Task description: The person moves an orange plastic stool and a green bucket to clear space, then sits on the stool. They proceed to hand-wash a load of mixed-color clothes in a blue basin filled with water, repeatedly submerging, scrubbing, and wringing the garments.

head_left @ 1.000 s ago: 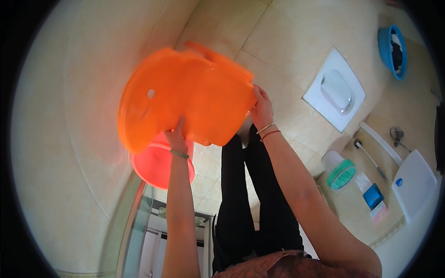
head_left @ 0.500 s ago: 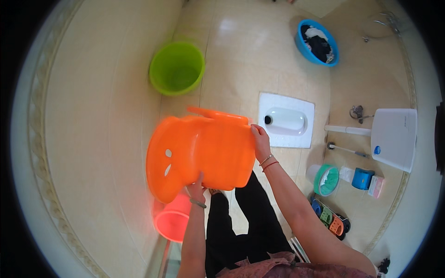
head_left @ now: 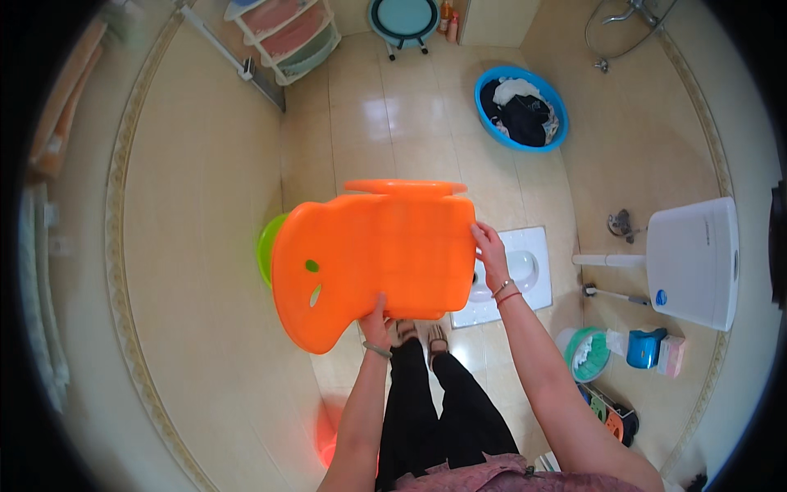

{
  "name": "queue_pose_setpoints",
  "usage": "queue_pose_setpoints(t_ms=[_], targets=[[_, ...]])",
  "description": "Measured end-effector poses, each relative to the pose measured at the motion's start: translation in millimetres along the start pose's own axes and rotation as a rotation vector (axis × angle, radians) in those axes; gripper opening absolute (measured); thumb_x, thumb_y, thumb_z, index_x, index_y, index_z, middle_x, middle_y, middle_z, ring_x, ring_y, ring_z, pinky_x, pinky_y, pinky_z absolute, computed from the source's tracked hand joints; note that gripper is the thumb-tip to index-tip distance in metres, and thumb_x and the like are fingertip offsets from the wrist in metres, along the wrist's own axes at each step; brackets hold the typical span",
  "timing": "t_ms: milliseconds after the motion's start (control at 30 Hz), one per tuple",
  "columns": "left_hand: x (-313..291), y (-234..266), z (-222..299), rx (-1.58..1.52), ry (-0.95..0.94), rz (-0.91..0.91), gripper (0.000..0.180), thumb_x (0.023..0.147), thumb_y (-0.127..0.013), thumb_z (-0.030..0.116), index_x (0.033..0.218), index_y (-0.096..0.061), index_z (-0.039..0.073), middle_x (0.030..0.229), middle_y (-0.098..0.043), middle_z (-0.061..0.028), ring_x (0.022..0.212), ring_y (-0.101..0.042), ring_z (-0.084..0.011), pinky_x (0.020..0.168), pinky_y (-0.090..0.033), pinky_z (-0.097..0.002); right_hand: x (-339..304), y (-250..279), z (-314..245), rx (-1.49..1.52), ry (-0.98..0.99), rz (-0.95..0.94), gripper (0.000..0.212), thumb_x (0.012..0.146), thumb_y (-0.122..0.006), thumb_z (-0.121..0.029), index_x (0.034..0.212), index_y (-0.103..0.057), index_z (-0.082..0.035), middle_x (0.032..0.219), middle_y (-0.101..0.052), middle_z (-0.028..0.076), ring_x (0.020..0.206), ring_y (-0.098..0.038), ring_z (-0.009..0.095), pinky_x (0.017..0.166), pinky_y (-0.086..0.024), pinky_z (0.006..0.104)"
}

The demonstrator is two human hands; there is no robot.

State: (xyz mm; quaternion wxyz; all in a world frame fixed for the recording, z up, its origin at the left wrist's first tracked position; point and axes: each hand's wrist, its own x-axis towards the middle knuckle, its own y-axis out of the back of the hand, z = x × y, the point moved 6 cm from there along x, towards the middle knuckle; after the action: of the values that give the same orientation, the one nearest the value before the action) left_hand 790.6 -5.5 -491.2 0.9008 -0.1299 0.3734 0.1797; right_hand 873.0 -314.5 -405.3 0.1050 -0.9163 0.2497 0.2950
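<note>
An orange plastic chair [head_left: 418,262] with two small holes in its backrest is held up in front of me, with the backrest toward the left wall. My left hand [head_left: 377,328] is closed on its near edge, the thumb on top, where backrest and seat meet. On the right edge of the seat, my right hand [head_left: 492,254] grips it with the fingers partly hidden beneath. A green bucket [head_left: 266,248] shows only as a sliver behind the backrest. Just past my right hand, a white squat toilet [head_left: 531,271] lies in the floor, partly covered by the chair and hand.
A blue basin [head_left: 561,115] of clothes sits ahead on the right. A white rack [head_left: 287,41] and a folded teal basin [head_left: 403,16] stand at the far end. Along the right wall are a cistern [head_left: 693,262], a waste bin [head_left: 587,353] and slippers [head_left: 615,422]. A red bucket [head_left: 326,447] is at my lower left.
The view has shifted forward, bringing the rack and the far end into sight. Still in both hands, the chair now covers most of the green bucket and part of the squat toilet.
</note>
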Motion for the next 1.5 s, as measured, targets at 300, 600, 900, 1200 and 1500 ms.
queue_pose_setpoints(t_ms=[300,600,900,1200,1500], targets=[[117,-162,80,-0.001,0.049,-0.102,0.044,0.081,-0.072,0.029,0.116,-0.049,0.016,0.101,-0.059,-0.0018,0.078,-0.062,-0.0173,0.062,-0.057,-0.035,149,-22,-7,0.158,0.115,0.125,0.042,0.093,-0.058,-0.027,0.121,-0.053,0.004,0.108,-0.061,0.006,0.096,-0.057,0.012,0.084,-0.046,0.0249],[308,-264,103,0.042,0.132,-0.039,0.043,0.082,-0.071,0.029,0.117,-0.049,0.016,0.104,-0.06,-0.0038,0.083,-0.064,-0.0209,0.06,-0.057,-0.0357,334,-85,-58,0.258,0.113,0.11,0.049,0.1,-0.042,-0.033,0.129,-0.046,0.006,0.126,-0.053,0.008,0.115,-0.049,0.014,0.098,-0.038,0.0263],[427,-383,125,-0.049,0.135,-0.042,0.043,0.084,-0.07,0.026,0.119,-0.048,0.016,0.111,-0.059,-0.005,0.088,-0.065,-0.0246,0.059,-0.057,-0.0391,515,-108,-79,0.332,-0.022,0.008,0.049,0.101,-0.035,-0.036,0.131,-0.046,0.0,0.129,-0.051,0.006,0.118,-0.048,0.014,0.1,-0.037,0.027],[505,-429,104,-0.063,0.153,0.129,0.041,0.085,-0.069,0.022,0.117,-0.046,0.015,0.104,-0.061,-0.005,0.084,-0.066,-0.0202,0.055,-0.058,-0.0354,627,-118,-66,0.34,-0.159,-0.081,0.057,0.1,-0.037,-0.043,0.135,-0.042,0.001,0.131,-0.05,0.006,0.12,-0.047,0.014,0.101,-0.035,0.0269],[543,-431,91,-0.013,0.21,0.143,0.051,0.083,-0.071,0.025,0.123,-0.04,0.018,0.119,-0.053,-0.0057,0.095,-0.064,-0.0272,0.064,-0.06,-0.0424,662,-122,-44,0.356,-0.167,0.03,0.066,0.099,-0.035,-0.048,0.138,-0.035,0.004,0.141,-0.042,0.011,0.128,-0.041,0.018,0.106,-0.031,0.0295]])
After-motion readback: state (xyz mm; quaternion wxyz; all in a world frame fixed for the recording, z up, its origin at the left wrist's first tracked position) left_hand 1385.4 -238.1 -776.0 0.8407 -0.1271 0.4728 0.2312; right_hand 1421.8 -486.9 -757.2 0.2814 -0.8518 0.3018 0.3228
